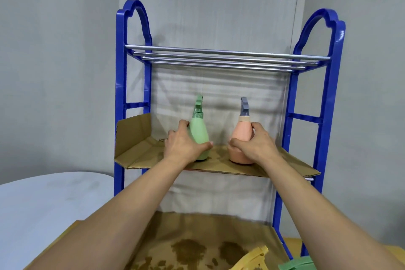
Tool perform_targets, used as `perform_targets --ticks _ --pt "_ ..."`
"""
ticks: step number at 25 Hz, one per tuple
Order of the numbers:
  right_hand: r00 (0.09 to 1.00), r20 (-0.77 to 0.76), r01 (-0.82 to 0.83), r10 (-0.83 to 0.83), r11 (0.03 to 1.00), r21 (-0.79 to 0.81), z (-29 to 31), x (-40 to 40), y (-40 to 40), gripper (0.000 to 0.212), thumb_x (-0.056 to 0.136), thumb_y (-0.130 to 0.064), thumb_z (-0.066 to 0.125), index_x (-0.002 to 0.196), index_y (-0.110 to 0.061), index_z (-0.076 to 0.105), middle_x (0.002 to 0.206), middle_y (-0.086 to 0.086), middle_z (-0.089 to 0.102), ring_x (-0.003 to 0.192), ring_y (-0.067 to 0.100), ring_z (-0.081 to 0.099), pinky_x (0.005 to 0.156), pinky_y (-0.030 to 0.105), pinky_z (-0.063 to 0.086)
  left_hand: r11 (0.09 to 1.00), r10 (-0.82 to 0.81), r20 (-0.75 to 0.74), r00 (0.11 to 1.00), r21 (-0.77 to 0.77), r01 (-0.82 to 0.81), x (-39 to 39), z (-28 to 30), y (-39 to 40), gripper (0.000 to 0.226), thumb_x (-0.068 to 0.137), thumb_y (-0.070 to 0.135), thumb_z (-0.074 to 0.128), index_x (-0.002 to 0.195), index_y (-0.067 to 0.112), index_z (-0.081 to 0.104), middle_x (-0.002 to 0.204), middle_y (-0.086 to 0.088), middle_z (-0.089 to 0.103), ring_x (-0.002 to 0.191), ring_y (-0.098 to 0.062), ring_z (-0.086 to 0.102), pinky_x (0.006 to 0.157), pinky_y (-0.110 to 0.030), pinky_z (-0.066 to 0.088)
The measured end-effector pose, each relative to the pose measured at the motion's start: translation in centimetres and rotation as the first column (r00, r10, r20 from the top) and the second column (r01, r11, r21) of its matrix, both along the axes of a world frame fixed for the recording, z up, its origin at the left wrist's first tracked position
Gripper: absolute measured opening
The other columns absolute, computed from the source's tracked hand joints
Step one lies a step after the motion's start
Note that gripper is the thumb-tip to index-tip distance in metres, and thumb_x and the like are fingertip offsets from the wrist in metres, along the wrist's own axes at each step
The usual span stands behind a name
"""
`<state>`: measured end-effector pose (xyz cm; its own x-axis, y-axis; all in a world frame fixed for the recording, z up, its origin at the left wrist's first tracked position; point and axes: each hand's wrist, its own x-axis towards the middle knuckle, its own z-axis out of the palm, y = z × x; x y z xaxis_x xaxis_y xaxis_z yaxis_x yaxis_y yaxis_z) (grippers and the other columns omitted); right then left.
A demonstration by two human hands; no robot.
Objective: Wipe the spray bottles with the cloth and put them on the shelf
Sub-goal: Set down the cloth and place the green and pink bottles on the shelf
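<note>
Two spray bottles stand upright on the cardboard sheet that lines the middle level of a blue shelf rack. My left hand grips the green spray bottle around its body from the left. The orange spray bottle, with a grey-blue trigger head, is gripped by my right hand from the right side. Both bottle bases rest on the cardboard. At the bottom edge lie a yellow cloth and a green cloth, partly cut off.
The rack's top level is made of metal bars with nothing on them. A stained cardboard sheet covers the lower level. A white round table stands to the left. Grey walls close in behind the rack.
</note>
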<state>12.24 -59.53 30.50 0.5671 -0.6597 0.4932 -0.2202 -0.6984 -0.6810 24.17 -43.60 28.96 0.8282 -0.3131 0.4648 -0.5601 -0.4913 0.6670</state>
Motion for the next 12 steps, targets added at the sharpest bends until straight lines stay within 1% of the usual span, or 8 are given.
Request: perform_targets --ticks 2,4,7,12 --pt "0.999 -0.042 -0.001 0.001 1.000 -0.006 0.04 -0.24 0.02 0.079 0.075 -0.039 0.080 0.140 -0.021 0.040 0.131 0.006 0.058 0.117 0.029 0.055 0.091 0.041 0.048 1.000 -0.025 0.001 1.000 0.017 0.025 -0.11 0.07 0.10 0.090 0.071 0.054 0.087 0.142 0.024 0.039 0.133 -0.012 0.060 0.122 -0.034 0.058 0.094 -0.040 0.049" --pt "1.000 -0.031 0.003 -0.003 1.000 -0.017 0.01 -0.32 0.17 0.078 0.075 -0.037 0.080 0.140 -0.021 0.040 0.130 0.006 0.058 0.117 0.029 0.055 0.091 0.040 0.048 0.999 -0.027 0.014 1.000 0.018 0.027 -0.27 0.13 0.26 0.089 0.071 0.052 0.088 0.140 0.023 0.040 0.131 -0.010 0.062 0.121 -0.033 0.059 0.091 -0.040 0.049" --pt "1.000 -0.010 0.007 -0.008 1.000 -0.017 -0.10 -0.32 0.30 0.076 0.074 -0.038 0.081 0.137 -0.021 0.042 0.128 0.006 0.059 0.115 0.029 0.056 0.090 0.040 0.049 1.000 -0.018 0.022 1.000 0.014 0.018 -0.43 0.14 0.34 0.089 0.070 0.052 0.089 0.139 0.022 0.040 0.129 -0.009 0.062 0.119 -0.032 0.060 0.087 -0.039 0.048" --pt "1.000 0.015 0.018 -0.018 1.000 -0.023 -0.70 -0.17 0.18 0.077 0.073 -0.043 0.080 0.137 -0.020 0.043 0.129 0.006 0.059 0.116 0.029 0.057 0.092 0.042 0.050 0.999 -0.015 0.025 1.000 0.030 0.015 -0.40 0.02 0.34 0.089 0.072 0.052 0.088 0.140 0.023 0.039 0.129 -0.008 0.062 0.119 -0.032 0.060 0.086 -0.039 0.048"
